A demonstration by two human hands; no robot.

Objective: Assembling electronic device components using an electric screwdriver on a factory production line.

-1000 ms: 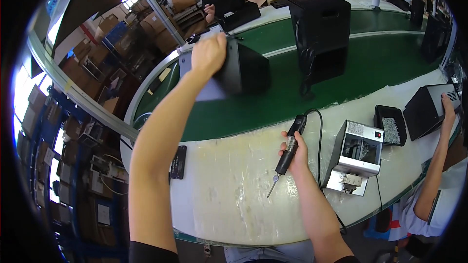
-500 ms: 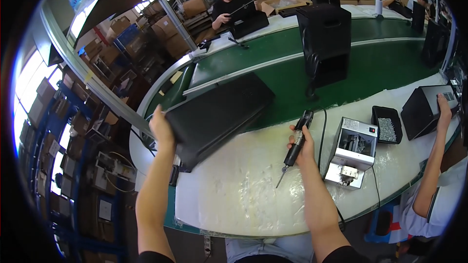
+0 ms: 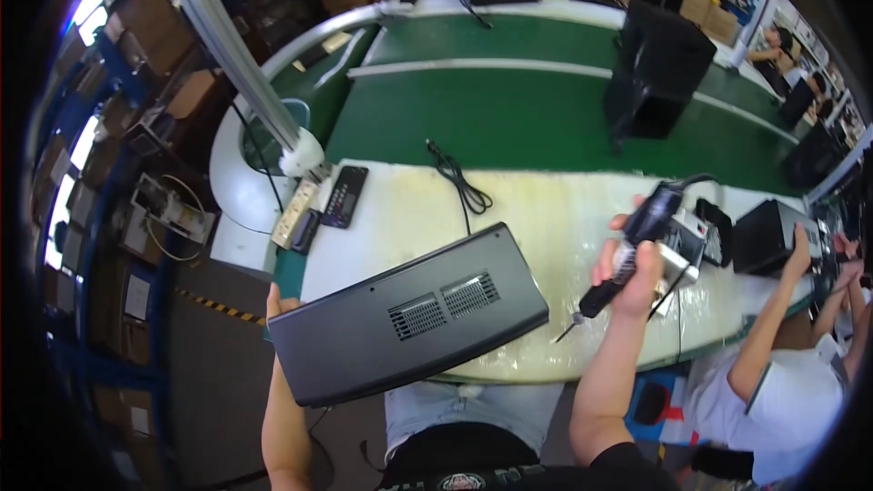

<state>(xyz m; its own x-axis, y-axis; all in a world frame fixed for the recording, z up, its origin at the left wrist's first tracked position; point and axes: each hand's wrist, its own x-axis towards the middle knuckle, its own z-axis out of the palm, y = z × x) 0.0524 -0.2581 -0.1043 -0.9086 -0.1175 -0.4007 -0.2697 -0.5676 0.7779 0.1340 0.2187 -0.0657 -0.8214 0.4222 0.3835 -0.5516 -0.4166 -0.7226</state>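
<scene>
My left hand grips the left end of a long black speaker-like box, mostly hidden behind it. The box is tilted over the near edge of the table, showing a panel with two slotted vents and small holes. A black cord runs from behind its far edge and lies bunched on the white table top. My right hand is wrapped round a black electric screwdriver. Its bit points down and left, just right of the box and apart from it. Behind that hand, a metal screw feeder is partly hidden.
At the left stand a power strip and a black remote-like panel, below a metal post. A green conveyor carries tall black boxes. At right, a co-worker's hand touches another black box.
The box has come toward me and turned, so its vented panel shows and the cord is uncovered. My right hand has raised the screwdriver. The view has tilted downward.
</scene>
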